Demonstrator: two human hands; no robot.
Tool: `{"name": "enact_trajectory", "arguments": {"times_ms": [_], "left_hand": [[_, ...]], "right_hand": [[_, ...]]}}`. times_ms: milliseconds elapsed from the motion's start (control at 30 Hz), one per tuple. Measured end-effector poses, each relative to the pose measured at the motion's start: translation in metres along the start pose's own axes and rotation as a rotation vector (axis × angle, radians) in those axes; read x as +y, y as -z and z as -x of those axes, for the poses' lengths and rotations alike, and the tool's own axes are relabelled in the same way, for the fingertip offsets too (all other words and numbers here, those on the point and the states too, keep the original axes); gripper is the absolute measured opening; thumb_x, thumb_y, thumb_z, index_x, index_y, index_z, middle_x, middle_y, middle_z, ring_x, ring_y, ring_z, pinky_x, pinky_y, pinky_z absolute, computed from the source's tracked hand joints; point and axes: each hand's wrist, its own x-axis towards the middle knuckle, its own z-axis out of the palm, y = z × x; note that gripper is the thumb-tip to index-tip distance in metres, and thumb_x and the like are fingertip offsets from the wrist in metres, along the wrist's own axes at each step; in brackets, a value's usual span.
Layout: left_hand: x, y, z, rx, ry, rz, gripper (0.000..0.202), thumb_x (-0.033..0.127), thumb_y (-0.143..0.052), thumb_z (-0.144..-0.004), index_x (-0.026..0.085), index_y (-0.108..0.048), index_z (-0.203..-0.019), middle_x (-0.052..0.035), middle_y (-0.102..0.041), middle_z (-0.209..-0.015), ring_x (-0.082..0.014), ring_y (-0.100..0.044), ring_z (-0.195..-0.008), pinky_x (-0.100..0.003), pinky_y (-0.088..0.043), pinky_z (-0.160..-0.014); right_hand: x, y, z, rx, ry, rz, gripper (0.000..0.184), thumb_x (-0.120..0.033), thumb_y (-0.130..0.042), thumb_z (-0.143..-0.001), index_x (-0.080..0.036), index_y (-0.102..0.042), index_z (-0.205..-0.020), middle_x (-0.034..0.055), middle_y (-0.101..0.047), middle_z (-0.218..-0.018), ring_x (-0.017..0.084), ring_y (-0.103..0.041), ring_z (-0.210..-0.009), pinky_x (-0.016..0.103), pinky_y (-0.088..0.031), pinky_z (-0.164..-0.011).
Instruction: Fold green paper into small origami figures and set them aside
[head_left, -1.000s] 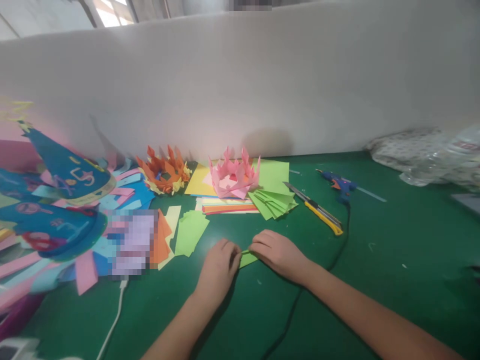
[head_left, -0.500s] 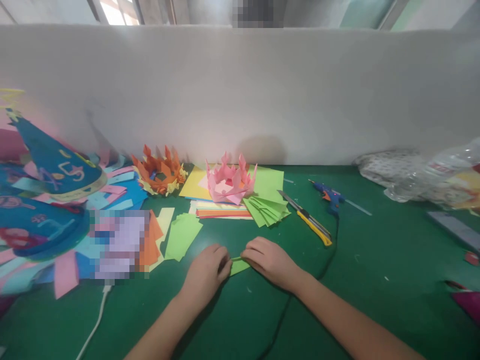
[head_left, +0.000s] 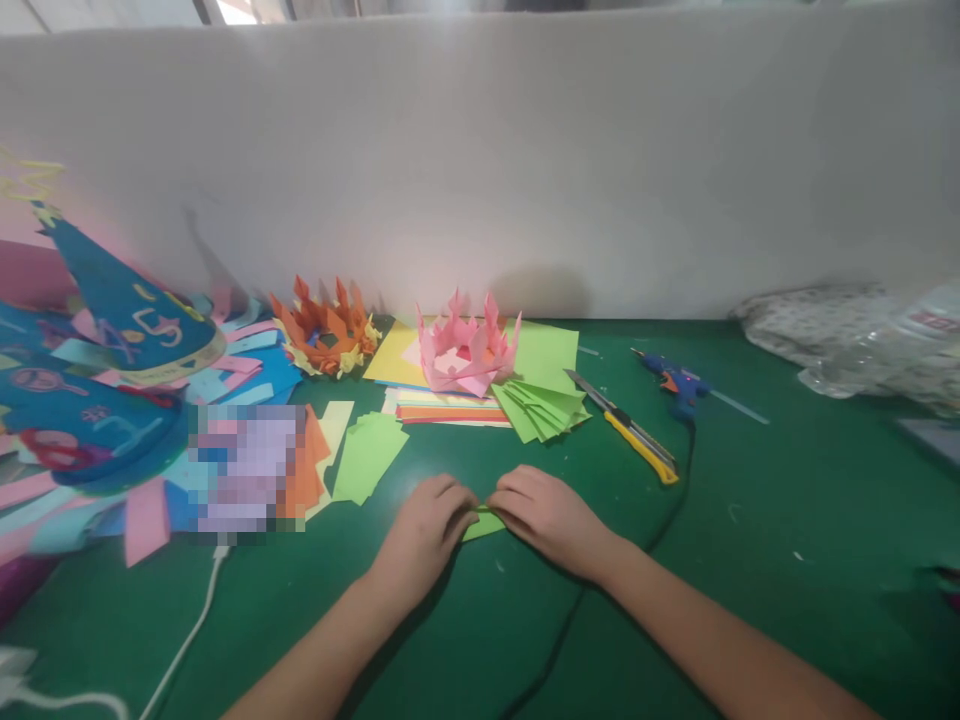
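Note:
Between my hands lies a small piece of green paper (head_left: 486,526) on the green tabletop, its upper edge folded over. My left hand (head_left: 427,530) pinches its left side, and my right hand (head_left: 551,522) presses the fold at the right with bent fingers. The fingertips of both hands are close together and partly hide the paper. Beyond them stands a pink paper crown (head_left: 469,360) on stacked coloured sheets, with a fan of green paper pieces (head_left: 541,408) beside it. More green pieces (head_left: 369,455) lie to the left of my left hand.
An orange paper crown (head_left: 326,335) and blue cone hats (head_left: 127,310) stand at the left, among paper strips. A yellow utility knife (head_left: 630,430) and a blue glue gun (head_left: 671,380) lie at the right. The glue gun's cord runs under my right arm. A plastic bottle (head_left: 885,340) lies far right.
My fingertips have come closer together along the fold of the green paper, with my left hand shifted slightly right. The view has tilted down and turned a little left.

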Motion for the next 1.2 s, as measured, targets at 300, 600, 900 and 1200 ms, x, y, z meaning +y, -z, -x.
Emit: {"name": "enact_trajectory", "arguments": {"times_ms": [300,600,900,1200], "left_hand": [[0.001,-0.003,0.001,-0.017,-0.026,-0.028,0.011,0.026,-0.060,-0.082,0.017,-0.060,-0.090,-0.0048,-0.058,-0.089,-0.0196,-0.053,-0.086,-0.032,-0.044,-0.075],[-0.003,-0.003,0.000,-0.011,-0.132,-0.114,0.015,0.023,-0.053,-0.087,0.016,-0.061,-0.076,-0.0043,-0.058,-0.080,-0.0170,-0.052,-0.076,-0.029,-0.043,-0.068],[0.003,0.001,0.001,-0.026,-0.106,-0.179,0.017,0.019,-0.051,-0.088,0.015,-0.062,-0.075,-0.0038,-0.060,-0.076,-0.0168,-0.055,-0.074,-0.028,-0.042,-0.067],[0.006,0.003,0.003,-0.063,-0.116,-0.280,0.021,0.015,-0.049,-0.087,0.015,-0.060,-0.069,-0.0043,-0.058,-0.074,-0.0171,-0.055,-0.072,-0.029,-0.042,-0.065]], "right_hand": [[0.001,-0.001,0.001,0.001,-0.008,-0.050,0.017,-0.019,-0.042,-0.093,-0.015,-0.059,-0.089,0.0057,-0.058,-0.083,0.016,-0.047,-0.077,0.027,-0.038,-0.068],[-0.001,-0.003,0.006,0.027,0.124,0.099,0.030,-0.019,-0.034,-0.096,-0.014,-0.061,-0.087,0.0070,-0.057,-0.079,0.017,-0.045,-0.074,0.028,-0.037,-0.066],[0.000,0.004,0.007,-0.021,0.179,0.126,0.027,-0.020,-0.036,-0.096,-0.013,-0.061,-0.101,0.0078,-0.058,-0.083,0.017,-0.047,-0.076,0.028,-0.040,-0.067],[0.001,0.009,0.007,-0.072,0.199,0.121,0.028,-0.018,-0.035,-0.096,-0.011,-0.060,-0.106,0.0075,-0.059,-0.083,0.018,-0.047,-0.077,0.029,-0.041,-0.066]]}}
